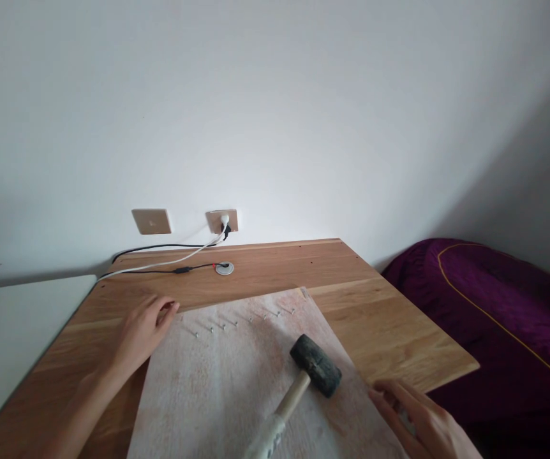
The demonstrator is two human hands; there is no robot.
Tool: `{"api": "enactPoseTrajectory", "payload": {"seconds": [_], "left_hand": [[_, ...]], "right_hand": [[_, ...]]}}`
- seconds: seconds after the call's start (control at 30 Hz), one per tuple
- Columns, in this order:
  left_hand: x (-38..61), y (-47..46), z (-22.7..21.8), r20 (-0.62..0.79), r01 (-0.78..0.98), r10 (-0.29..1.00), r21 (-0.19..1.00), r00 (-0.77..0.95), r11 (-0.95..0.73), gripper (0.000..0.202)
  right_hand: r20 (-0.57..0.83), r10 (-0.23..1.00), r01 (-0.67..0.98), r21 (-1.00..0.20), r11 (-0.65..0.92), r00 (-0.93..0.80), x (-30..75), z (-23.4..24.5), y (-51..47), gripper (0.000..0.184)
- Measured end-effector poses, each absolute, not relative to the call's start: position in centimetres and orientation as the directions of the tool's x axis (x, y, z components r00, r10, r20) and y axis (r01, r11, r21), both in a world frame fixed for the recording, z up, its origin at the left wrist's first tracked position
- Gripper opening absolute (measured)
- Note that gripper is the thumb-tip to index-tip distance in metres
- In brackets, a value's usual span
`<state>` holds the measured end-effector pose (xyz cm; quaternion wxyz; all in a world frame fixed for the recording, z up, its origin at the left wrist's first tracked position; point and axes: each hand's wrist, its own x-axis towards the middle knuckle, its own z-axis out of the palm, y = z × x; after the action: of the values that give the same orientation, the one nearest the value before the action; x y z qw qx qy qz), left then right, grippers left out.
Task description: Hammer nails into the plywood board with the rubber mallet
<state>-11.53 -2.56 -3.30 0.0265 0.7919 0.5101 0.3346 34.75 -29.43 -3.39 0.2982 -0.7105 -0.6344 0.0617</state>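
A pale pinkish board (227, 382) lies on a wooden desk (265, 271). A row of several small nails (237, 320) runs along its far edge. A black-headed mallet (314, 364) with a light wooden handle rests on the board, untouched by either hand. My left hand (143, 331) lies flat at the board's far left corner, fingers stretched out beside the leftmost nail. My right hand (416, 417) rests at the board's right edge, fingers curled and pinched together; whether it holds anything is unclear.
Behind the desk, a wall holds a switch plate (151, 221) and a socket (222, 220) with white and black cables (170, 261) running across the desk's back. A round metal grommet (224, 268) sits nearby. A purple-covered bed (499, 319) stands at the right, a white surface (16, 331) at the left.
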Motion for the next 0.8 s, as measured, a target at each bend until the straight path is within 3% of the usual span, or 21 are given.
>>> {"api": "enactPoseTrajectory", "payload": {"seconds": [0.17, 0.33, 0.5, 0.8], "left_hand": [[-10.1, -4.2, -2.7, 0.52, 0.595, 0.747, 0.466, 0.415, -0.655, 0.032], [-8.6, -5.9, -2.4, 0.5, 0.468, 0.655, 0.459, 0.566, -0.755, 0.015], [-8.7, -6.2, -2.3, 0.458, 0.483, 0.635, 0.414, 0.622, -0.772, 0.017], [-9.6, -6.0, -3.0, 0.418, 0.514, 0.649, 0.398, 0.635, -0.759, 0.021]], "right_hand": [[0.3, 0.953, 0.881, -0.462, 0.1, 0.049, 34.4, -0.7, -24.9, 0.041], [0.255, 0.967, 0.89, -0.442, 0.115, 0.002, 32.4, 0.9, -18.6, 0.026], [0.07, 0.995, 0.97, -0.227, 0.09, -0.076, 30.6, 1.0, -12.8, 0.037], [-0.035, 0.974, 0.972, -0.072, 0.222, -0.225, 29.3, 1.1, -10.3, 0.035]]}}
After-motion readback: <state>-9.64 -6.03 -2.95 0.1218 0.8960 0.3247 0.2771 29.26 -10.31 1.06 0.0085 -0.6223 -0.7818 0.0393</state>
